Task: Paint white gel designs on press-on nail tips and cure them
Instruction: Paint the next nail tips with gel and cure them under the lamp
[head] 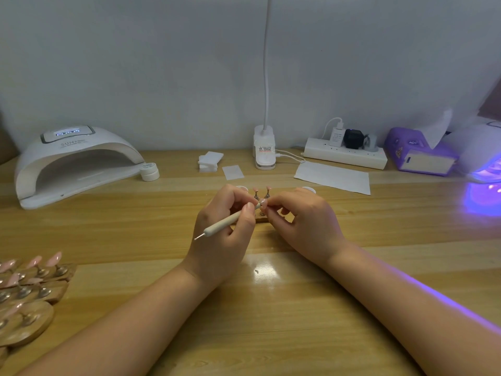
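At the table's middle my left hand (pixel 226 226) grips a pale dotting pen (pixel 225 223), its metal tip sticking out toward the lower left. My right hand (pixel 303 221) pinches a pink nail tip (pixel 263 204) on its small stand, right against the pen's working end. Two more pink tips (pixel 261 190) stand behind on a wooden holder (pixel 261 219), mostly hidden by my fingers. A white curing lamp (pixel 73 164) sits at the far left with a small white gel jar (pixel 149 171) beside it.
Several wooden holders with pink tips (pixel 29 289) lie at the lower left. At the back are white wipes (pixel 210 161), a clip lamp (pixel 265 150), a power strip (pixel 345 154), paper (pixel 333 177), a purple tissue box (pixel 420 154) and a second lamp (pixel 485 164) glowing violet.
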{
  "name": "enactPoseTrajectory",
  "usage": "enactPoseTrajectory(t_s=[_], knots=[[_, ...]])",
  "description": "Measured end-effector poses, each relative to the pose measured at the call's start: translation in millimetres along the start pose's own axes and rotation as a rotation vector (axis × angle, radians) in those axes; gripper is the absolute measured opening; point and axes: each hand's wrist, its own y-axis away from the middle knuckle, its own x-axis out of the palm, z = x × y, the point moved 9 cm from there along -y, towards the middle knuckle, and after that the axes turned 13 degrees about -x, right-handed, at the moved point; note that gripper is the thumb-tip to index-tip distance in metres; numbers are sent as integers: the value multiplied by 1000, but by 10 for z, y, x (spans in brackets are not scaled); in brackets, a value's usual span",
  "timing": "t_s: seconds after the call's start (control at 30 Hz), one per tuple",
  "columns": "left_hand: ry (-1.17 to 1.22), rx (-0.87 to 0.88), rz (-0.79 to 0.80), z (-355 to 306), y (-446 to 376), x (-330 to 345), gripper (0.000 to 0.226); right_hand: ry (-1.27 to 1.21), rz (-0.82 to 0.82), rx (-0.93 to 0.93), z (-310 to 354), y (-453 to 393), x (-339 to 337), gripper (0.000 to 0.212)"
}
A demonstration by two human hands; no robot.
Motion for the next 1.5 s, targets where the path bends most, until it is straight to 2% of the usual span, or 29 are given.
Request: enactPoseTrajectory(t_s=[0.8,0.93,1.07,1.2,1.33,1.5], knots=[[-30,-19,19,23,1,17,12,15,2,-20,2,-8,2,7],[5,-18,1,23,3,-5,9,17,0,-18,-3,-6,8,8],[54,-4,-39,-13,6,-51,19,-1,-30,-8,-6,-10,-15,6],[60,37,-71,-57,11,-89,19,-38,-45,30,-51,0,-25,6],[71,19,-42,-38,10,-64,23,-45,-50,32,-48,2,-28,5],[60,6,-3,-31,13,-22,13,-47,-58,35,-45,-2,-43,5]])
